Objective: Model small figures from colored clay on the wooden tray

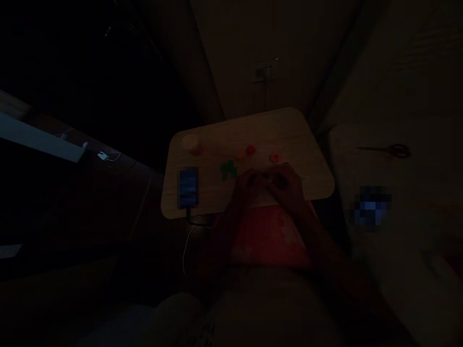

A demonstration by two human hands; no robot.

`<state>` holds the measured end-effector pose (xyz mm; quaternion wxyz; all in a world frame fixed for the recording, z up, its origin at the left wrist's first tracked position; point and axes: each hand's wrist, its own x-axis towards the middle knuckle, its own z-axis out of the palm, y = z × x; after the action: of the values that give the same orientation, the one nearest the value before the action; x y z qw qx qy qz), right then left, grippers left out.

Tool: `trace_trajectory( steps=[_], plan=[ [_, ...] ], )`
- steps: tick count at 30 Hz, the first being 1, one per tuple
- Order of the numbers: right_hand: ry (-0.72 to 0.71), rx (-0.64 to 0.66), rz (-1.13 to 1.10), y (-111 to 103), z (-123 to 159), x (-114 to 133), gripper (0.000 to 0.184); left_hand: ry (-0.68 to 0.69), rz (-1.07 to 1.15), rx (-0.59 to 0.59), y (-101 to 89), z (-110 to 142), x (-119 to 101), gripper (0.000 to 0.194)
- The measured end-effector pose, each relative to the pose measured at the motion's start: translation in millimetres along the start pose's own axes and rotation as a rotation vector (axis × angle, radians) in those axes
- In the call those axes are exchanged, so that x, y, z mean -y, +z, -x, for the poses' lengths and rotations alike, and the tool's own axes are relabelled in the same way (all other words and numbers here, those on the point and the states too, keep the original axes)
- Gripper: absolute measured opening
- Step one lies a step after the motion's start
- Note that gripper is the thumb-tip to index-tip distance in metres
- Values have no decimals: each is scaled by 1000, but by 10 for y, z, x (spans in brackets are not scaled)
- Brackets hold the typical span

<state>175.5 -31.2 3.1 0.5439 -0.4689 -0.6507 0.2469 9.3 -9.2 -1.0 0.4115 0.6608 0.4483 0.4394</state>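
Observation:
The scene is very dark. Over the near edge of a small wooden table [217, 135], my left hand [249, 181] and my right hand [287, 185] meet with fingers curled. Something small seems pinched between them, too dim to name. Left of my hands lie several green pieces [228, 170]. Just beyond are a small orange piece [240, 154] and a red ball-like piece [251, 150]. A pinkish-red ring-shaped piece [275, 157] rests right behind my right hand.
A phone [188, 188] with a cable lies at the table's left, below a round tub [190, 143]. Scissors [398, 150] lie on the pale surface to the right. A wall socket [265, 72] is behind the table.

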Motion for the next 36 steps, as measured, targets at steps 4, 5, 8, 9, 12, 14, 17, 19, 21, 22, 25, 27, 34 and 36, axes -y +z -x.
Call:
trace_trajectory(
  steps=[4, 5, 8, 9, 12, 14, 17, 19, 21, 22, 25, 27, 34, 36],
  plan=[
    [43, -24, -48, -10, 19, -10, 17, 29, -201, -143, -96, 72, -87, 31],
    [47, -35, -60, -11, 22, -14, 14, 64, -338, -133, -153, 91, -118, 25],
    [43, -46, -96, -9, 22, -18, 7, 3, -649, -290, -404, 124, -199, 22],
    [40, -38, -104, -8, 20, -17, 6, -47, -711, -349, -504, 122, -212, 23],
    [37, -7, -117, -6, 18, -15, 7, -154, -815, -464, -802, 72, -190, 22],
    [56, 2, -124, -3, 20, -18, 8, -185, -809, -503, -964, 19, -139, 19],
    [79, 9, -125, 4, 25, -26, 8, -269, -794, -478, -1120, -41, -74, 19],
    [92, 7, -126, 8, 26, -29, 8, -303, -792, -464, -1162, -48, -72, 19],
    [101, -1, -127, 12, 26, -32, 8, -317, -783, -462, -1156, -32, -108, 21],
    [104, -2, -129, 12, 27, -35, 8, -323, -778, -466, -1135, -19, -137, 19],
    [104, -1, -135, 12, 32, -42, 8, -311, -771, -445, -988, 9, -234, 18],
    [104, 5, -137, 10, 36, -41, 9, -250, -679, -417, -817, 9, -281, 18],
    [65, 84, -140, 15, 21, 6, 29, -78, -122, -85, -72, -52, -197, 27],
    [32, 58, -131, 21, 13, 8, 24, -129, -54, -71, 40, -42, -148, 38]
  ],
)
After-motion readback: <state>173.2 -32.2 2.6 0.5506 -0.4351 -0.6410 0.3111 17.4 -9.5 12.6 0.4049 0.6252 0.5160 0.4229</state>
